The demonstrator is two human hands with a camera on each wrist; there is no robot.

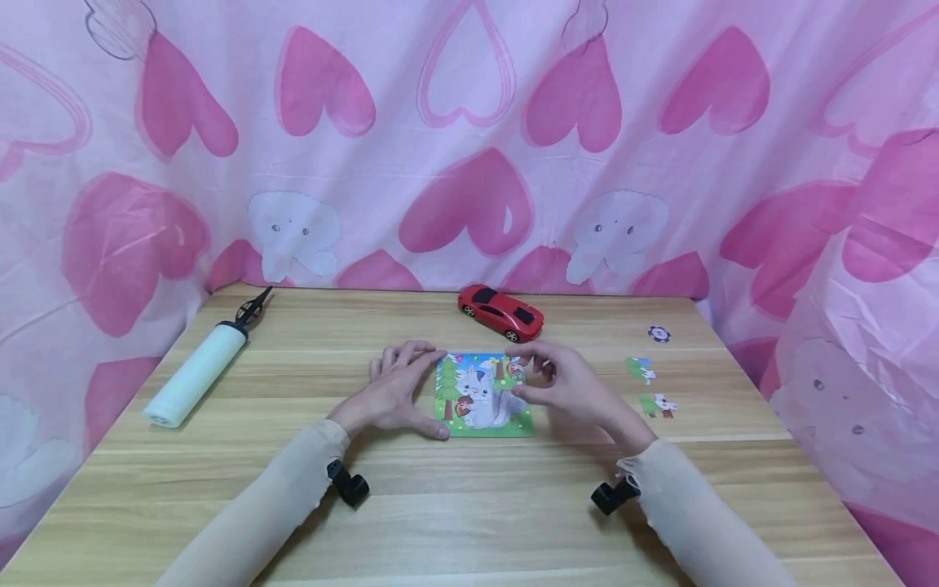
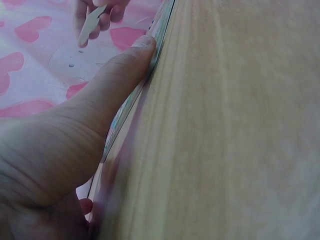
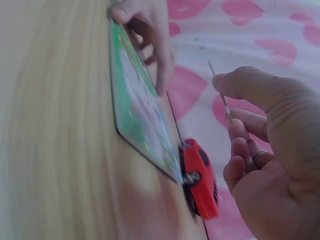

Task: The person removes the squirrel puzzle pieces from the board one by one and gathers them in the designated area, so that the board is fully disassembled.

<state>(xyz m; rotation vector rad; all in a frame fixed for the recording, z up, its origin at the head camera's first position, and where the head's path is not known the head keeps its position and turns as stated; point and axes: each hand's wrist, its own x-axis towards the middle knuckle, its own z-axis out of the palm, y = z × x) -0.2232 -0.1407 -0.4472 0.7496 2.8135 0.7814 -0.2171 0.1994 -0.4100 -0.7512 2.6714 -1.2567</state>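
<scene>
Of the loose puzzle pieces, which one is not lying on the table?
The piece pinched in the right hand, seen edge-on; the other two lie flat right of the puzzle board.

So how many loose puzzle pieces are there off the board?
3: two lie on the table right of the board, the farther piece and the nearer piece; the third piece is pinched in the right hand. Others may be hidden under the hands.
</scene>
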